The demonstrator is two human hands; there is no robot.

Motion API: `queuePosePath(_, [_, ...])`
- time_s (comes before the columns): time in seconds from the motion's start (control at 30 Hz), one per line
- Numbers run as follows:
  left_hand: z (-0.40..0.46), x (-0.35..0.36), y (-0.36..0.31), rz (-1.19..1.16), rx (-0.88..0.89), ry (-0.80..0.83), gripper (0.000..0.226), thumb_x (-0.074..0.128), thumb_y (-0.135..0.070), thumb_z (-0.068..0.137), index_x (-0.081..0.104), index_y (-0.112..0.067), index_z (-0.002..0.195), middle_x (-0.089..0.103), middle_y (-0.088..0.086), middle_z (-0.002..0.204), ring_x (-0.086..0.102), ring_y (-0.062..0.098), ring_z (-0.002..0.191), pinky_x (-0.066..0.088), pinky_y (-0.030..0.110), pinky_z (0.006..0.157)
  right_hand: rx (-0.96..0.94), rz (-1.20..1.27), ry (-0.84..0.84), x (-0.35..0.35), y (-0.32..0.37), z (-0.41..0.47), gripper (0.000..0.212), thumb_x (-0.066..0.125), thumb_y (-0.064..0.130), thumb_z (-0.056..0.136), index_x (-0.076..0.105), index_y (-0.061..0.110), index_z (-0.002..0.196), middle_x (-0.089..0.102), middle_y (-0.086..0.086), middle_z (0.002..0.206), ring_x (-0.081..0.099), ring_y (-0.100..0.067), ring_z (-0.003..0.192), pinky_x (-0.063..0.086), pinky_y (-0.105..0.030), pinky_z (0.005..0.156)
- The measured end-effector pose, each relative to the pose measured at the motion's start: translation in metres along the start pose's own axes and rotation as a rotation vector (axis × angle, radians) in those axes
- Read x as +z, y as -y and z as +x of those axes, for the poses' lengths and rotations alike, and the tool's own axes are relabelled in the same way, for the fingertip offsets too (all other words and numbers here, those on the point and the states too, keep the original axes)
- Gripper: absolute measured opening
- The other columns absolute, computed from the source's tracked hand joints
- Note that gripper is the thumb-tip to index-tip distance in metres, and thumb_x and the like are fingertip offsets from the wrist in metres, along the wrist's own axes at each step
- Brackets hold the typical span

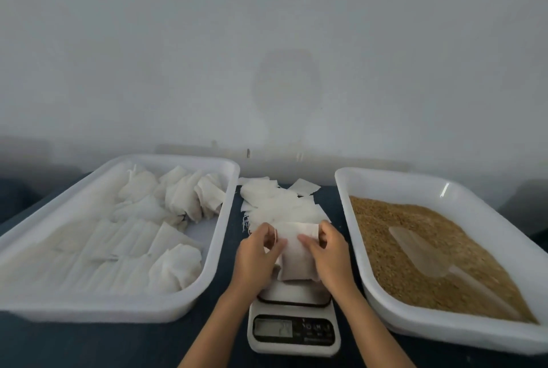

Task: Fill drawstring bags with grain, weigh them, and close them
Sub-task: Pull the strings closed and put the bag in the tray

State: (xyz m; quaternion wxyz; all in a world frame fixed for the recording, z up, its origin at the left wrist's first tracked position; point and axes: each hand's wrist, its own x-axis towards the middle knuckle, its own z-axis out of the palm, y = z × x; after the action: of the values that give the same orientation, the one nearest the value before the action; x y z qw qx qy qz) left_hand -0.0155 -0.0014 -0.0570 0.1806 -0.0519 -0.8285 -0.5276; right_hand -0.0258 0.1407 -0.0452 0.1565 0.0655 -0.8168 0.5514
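A white drawstring bag (298, 258) stands on the platform of a small kitchen scale (293, 323) at the centre front. My left hand (256, 255) grips the bag's left top edge, where a thin string shows by the fingers. My right hand (326, 252) pinches its right top edge. A pile of flat empty bags (281, 204) lies just behind. Brown grain (415, 237) fills the white tray (462, 335) on the right, and a clear scoop (421, 252) lies on the grain. The scale's display is too blurred to read.
A white tray (98, 308) on the left holds several filled, closed bags (175, 266) along its right and back parts. Everything stands on a dark blue table (118, 347) against a pale wall.
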Motion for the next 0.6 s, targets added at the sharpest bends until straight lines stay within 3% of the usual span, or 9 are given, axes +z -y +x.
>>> queuePosePath(0.1, [0.000,-0.001,0.007,0.070,0.022,-0.011,0.027,0.065,-0.017,0.087,0.047,-0.025,0.069,0.053,-0.009,0.070,0.048,0.004,0.069,0.037,0.016,0.061,-0.029,-0.080,0.020,0.000,-0.008,0.000,0.031,0.067,0.015,0.086,0.044,0.001,0.070,0.044,-0.014,0.066,0.041,-0.016,0.062,0.034,-0.026,0.058])
queuePosePath(0.17, [0.001,-0.001,0.011,0.108,0.038,-0.029,0.020,0.064,-0.015,0.087,0.052,-0.023,0.074,0.054,-0.011,0.074,0.045,0.002,0.074,0.034,0.011,0.063,-0.027,-0.135,0.057,-0.001,-0.013,-0.001,0.025,0.064,0.017,0.088,0.051,-0.001,0.076,0.050,-0.012,0.070,0.046,-0.014,0.066,0.034,-0.020,0.058])
queuePosePath(0.27, [0.004,-0.001,0.016,0.081,0.025,-0.074,0.005,0.062,-0.011,0.088,0.060,-0.014,0.091,0.058,-0.005,0.085,0.049,0.009,0.078,0.040,0.015,0.072,-0.015,-0.089,0.037,-0.003,-0.021,-0.004,0.005,0.060,0.013,0.091,0.059,0.009,0.093,0.060,-0.001,0.092,0.056,-0.010,0.088,0.040,-0.010,0.074])
queuePosePath(0.33, [0.005,-0.004,0.020,0.036,-0.011,-0.120,0.008,0.058,-0.011,0.091,0.058,-0.014,0.098,0.060,-0.002,0.094,0.055,0.014,0.085,0.045,0.023,0.077,-0.007,-0.035,-0.003,-0.007,-0.025,-0.008,0.018,0.057,0.010,0.092,0.059,0.009,0.110,0.060,0.000,0.108,0.055,-0.010,0.103,0.041,-0.017,0.090])
queuePosePath(0.4, [0.006,-0.008,0.025,-0.019,-0.051,-0.173,0.009,0.055,-0.009,0.092,0.056,-0.014,0.100,0.060,-0.004,0.096,0.056,0.011,0.090,0.043,0.015,0.077,0.016,0.022,-0.038,-0.011,-0.027,-0.009,0.025,0.055,0.008,0.093,0.055,0.008,0.118,0.057,-0.001,0.116,0.052,-0.011,0.111,0.039,-0.025,0.099])
queuePosePath(0.5, [0.006,-0.012,0.034,-0.072,-0.128,-0.223,0.009,0.053,-0.006,0.092,0.055,-0.011,0.099,0.059,-0.001,0.097,0.056,0.008,0.089,0.039,0.009,0.074,0.070,0.152,-0.082,-0.015,-0.030,-0.009,0.027,0.052,0.006,0.094,0.052,0.005,0.121,0.056,-0.005,0.119,0.052,-0.013,0.112,0.039,-0.026,0.098])
queuePosePath(0.6, [0.006,-0.015,0.043,-0.098,-0.169,-0.242,0.009,0.052,-0.002,0.092,0.055,-0.010,0.094,0.057,-0.002,0.092,0.053,0.001,0.084,0.039,0.005,0.070,0.090,0.217,-0.081,-0.014,-0.033,-0.009,0.024,0.049,0.007,0.096,0.051,0.005,0.120,0.058,-0.009,0.118,0.053,-0.013,0.109,0.041,-0.015,0.088])
